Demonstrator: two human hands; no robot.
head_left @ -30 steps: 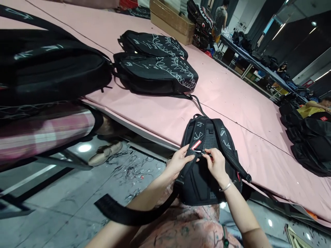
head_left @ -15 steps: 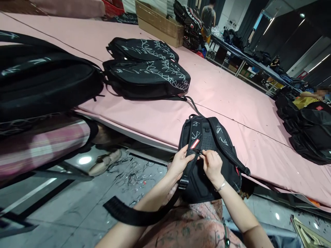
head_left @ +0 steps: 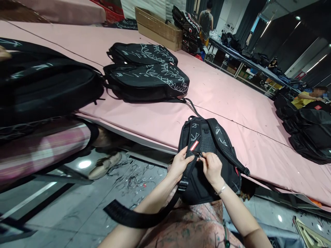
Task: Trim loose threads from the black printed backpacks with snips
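Note:
A black backpack with white line drawings rests against the table's edge, its back panel and shoulder straps facing me. My left hand is closed around the edge of its left shoulder strap, just below a red-and-white label. In my right hand is a pair of small dark thread snips, pinched between thumb and fingers. Their tips point left, at the strap beside the label. The strap's loose webbing end hangs down over my left forearm.
Two black backpacks lie on the pink-covered table. Another black backpack is at the left, near a person's hand. A cardboard box stands at the back. More black bags are piled at the right, beside a person in yellow.
My hands, the strap and the snips stay nearly in place. The view has tilted slightly, and part of another person's hand now shows at the far left.

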